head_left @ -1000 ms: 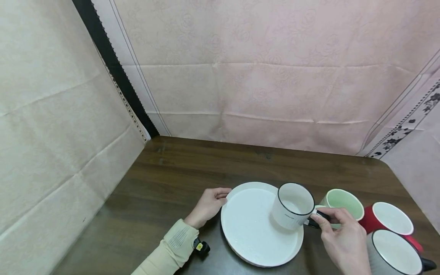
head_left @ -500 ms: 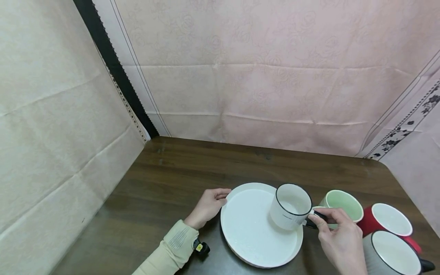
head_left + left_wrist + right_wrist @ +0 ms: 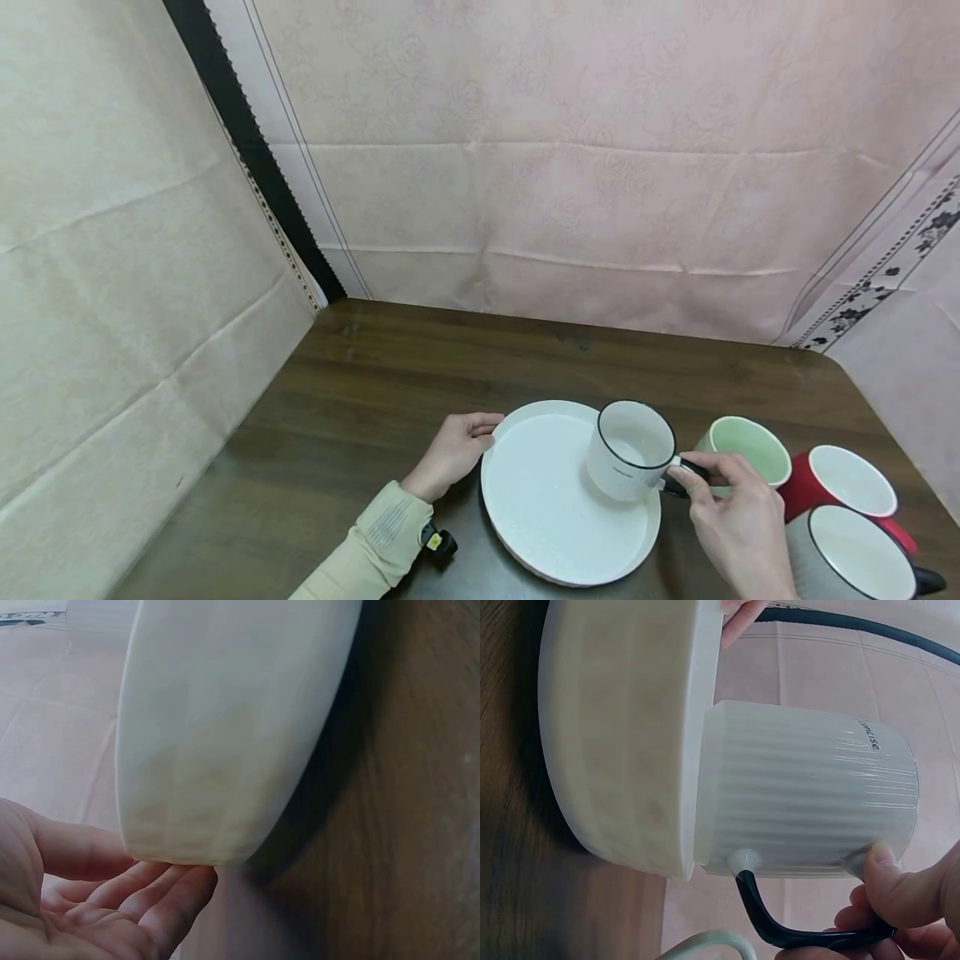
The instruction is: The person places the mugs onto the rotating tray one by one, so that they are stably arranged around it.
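A round white tray (image 3: 566, 533) with a low rim and a thick side wall stands on the table. My left hand (image 3: 454, 450) touches its left side with fingers and thumb; in the left wrist view the fingertips (image 3: 196, 879) meet the wall. My right hand (image 3: 742, 517) pinches the black handle of a white ribbed mug (image 3: 810, 787) with a dark rim. Upright over the tray's right part, the mug has its base at the tray surface; whether it fully bears on it I cannot tell.
Right of the tray stand a green mug (image 3: 750, 446), a red mug (image 3: 806, 483) with a white inside, and a grey mug (image 3: 810, 554) with a black handle. Cloth walls (image 3: 525, 208) enclose the brown table (image 3: 360, 400).
The right hand and its white mug have shifted slightly left across the tray. My left hand has stayed at the tray's side.
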